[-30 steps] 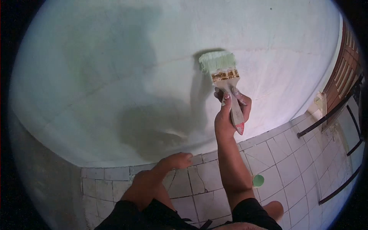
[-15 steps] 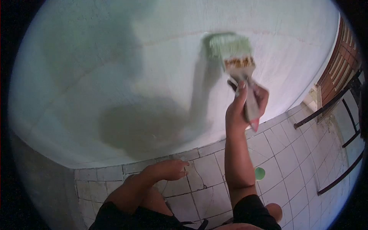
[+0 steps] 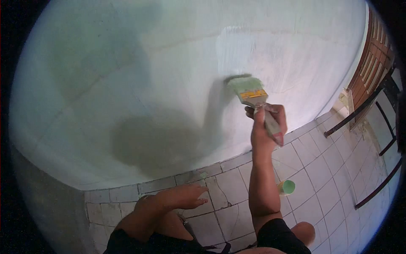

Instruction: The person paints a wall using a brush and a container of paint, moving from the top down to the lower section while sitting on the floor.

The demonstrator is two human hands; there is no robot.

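Down the wall [image 3: 177, 84] from its place 0.5 s ago, the flat paintbrush [image 3: 253, 95] now has its green-coated bristles [image 3: 247, 84] against the wall, just below a wet-looking streak [image 3: 232, 51]. Its long axis slants, bristles pointing up and slightly left, red-tipped handle [image 3: 275, 128] down and right. The right hand [image 3: 260, 127] grips the handle; the left hand [image 3: 192, 197] is open above the tiled floor [image 3: 323, 167], where a green-topped cylindrical container [image 3: 288, 186] stands.
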